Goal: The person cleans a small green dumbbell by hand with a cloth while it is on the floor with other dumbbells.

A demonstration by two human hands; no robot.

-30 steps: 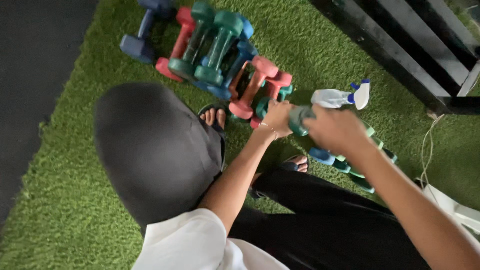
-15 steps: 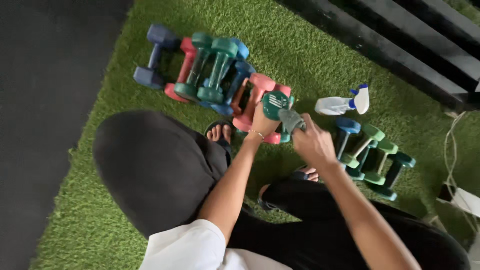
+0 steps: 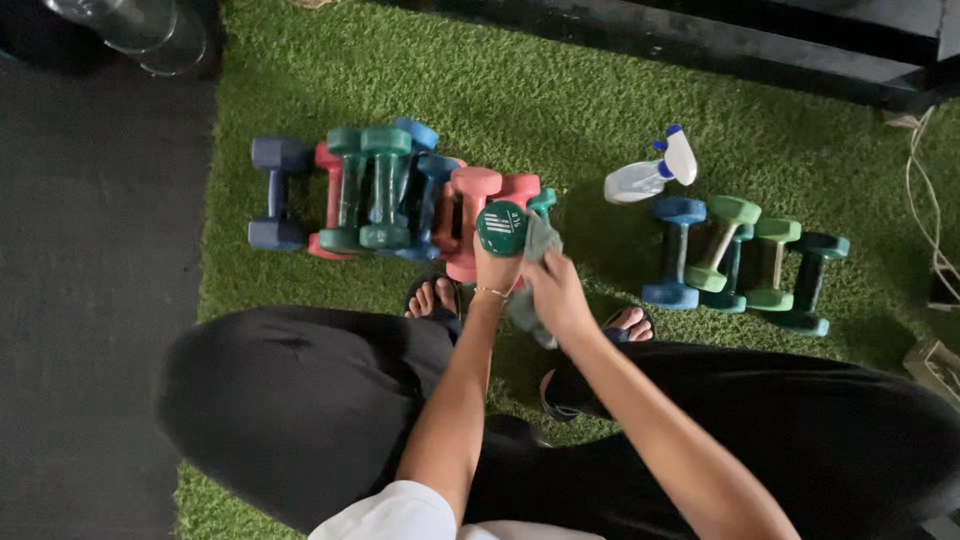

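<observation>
Green turf point(image 3: 330, 420): left hand point(image 3: 497, 268) grips dark-green dumbbell point(image 3: 502, 228) upright, right hand point(image 3: 556, 292) clutches grey cloth point(image 3: 541, 240)

Dark green dumbbell point(image 3: 502, 230): held upright, hexagonal end facing the camera, above the artificial-grass mat's middle. Grey cloth point(image 3: 535, 270): crumpled, pressed against the dumbbell's right side, hanging downward.

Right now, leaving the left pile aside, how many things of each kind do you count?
Right-row dumbbells: 5
Dark green dumbbell in the left hand: 1
Grey cloth in the right hand: 1
Spray bottle: 1
Total: 8
</observation>
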